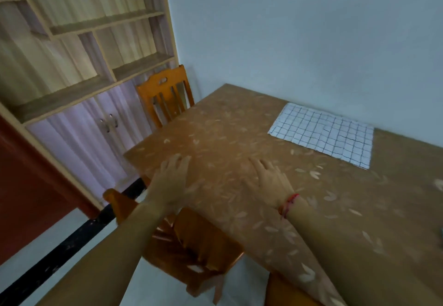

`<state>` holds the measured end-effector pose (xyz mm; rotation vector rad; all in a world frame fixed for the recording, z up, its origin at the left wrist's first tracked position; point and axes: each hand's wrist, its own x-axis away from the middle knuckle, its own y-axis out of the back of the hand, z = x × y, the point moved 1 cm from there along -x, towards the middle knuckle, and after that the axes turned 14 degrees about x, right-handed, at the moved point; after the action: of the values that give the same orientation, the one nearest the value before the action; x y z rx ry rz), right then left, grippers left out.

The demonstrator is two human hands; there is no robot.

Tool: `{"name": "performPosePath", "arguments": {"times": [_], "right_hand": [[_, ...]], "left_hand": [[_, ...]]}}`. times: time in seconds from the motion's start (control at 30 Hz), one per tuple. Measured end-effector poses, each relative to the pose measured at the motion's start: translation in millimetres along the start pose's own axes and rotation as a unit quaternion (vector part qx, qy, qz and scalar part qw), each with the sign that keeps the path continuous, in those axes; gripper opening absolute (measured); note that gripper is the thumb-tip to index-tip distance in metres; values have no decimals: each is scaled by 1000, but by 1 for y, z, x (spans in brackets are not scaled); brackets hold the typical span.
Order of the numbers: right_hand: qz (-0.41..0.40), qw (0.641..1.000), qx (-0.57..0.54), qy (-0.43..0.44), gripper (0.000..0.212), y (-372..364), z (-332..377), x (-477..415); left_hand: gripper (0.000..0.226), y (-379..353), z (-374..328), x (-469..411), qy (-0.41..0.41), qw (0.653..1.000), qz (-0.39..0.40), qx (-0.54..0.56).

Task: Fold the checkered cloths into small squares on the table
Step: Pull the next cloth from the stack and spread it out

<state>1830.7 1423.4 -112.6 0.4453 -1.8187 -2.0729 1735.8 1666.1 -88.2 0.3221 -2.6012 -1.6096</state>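
The checkered cloth [323, 133], white with thin dark lines, lies spread flat at about 2 o'clock on the worktop [239, 118], close to the pale wall, with nothing touching it. The worktop is brown with a leaf pattern. Well apart from the cloth, toward 7 o'clock of it, the right grip [269, 181] is wide, fingers straight and spread over the worktop, holding nothing; a red string [288, 203] circles its wrist. At 9 o'clock of it the left grip [171, 181] is likewise wide and holds nothing, at the worktop's near corner. Blur hides whether either palm touches the surface. One orange chair [165, 97] stands at 11 o'clock, a second chair [191, 245] at 6 o'clock, and a shelf unit [84, 42] at 10 o'clock.
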Motion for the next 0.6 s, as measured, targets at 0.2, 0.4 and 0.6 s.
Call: {"name": "performPosePath", "arguments": {"times": [0.2, 0.4, 0.6], "right_hand": [[8, 992, -1, -126, 70, 1, -50, -7], [6, 973, 26, -230, 69, -3, -69, -9], [-13, 947, 32, -319, 67, -3, -63, -16]], "left_hand": [[104, -28, -36, -76, -104, 993, 58, -6], [75, -50, -45, -123, -186, 978, 87, 22], [72, -60, -35, -176, -254, 958, 124, 44]]}}
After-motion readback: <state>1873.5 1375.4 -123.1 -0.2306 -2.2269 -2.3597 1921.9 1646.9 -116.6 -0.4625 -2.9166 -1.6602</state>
